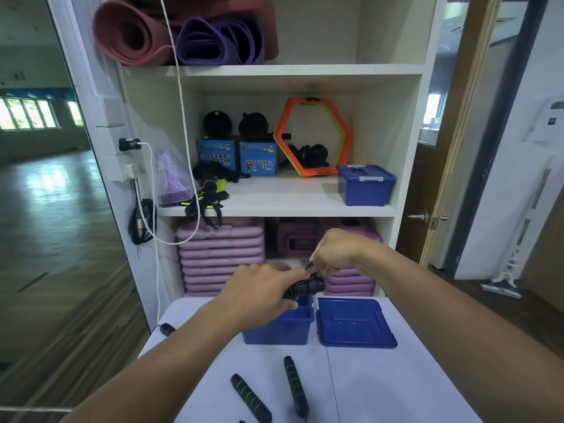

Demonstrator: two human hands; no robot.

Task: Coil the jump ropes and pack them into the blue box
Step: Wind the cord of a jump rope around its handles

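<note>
Currently the step in hand is securing the coil. The left hand (259,296) grips the bundled black jump rope (306,286) just above the open blue box (280,331). The right hand (335,250) pinches the loose cord end beside it. The bundle's long axis runs roughly level, left to right, with the handle butt pointing right. Next move, by judgement: tuck the end, then lower the bundle into the box. A second rope's green-striped handles (250,398) lie on the white table (396,392), apparently not yet coiled.

A rolled red mat (131,32) and purple mat (219,41) lie on the top shelf (305,70). Below stand two Lucky Star boxes (258,161) beside an orange hexagon (317,171) and purple cones (172,178). Pink pads (219,254) are stacked underneath; a white cable (157,285) hangs left.
</note>
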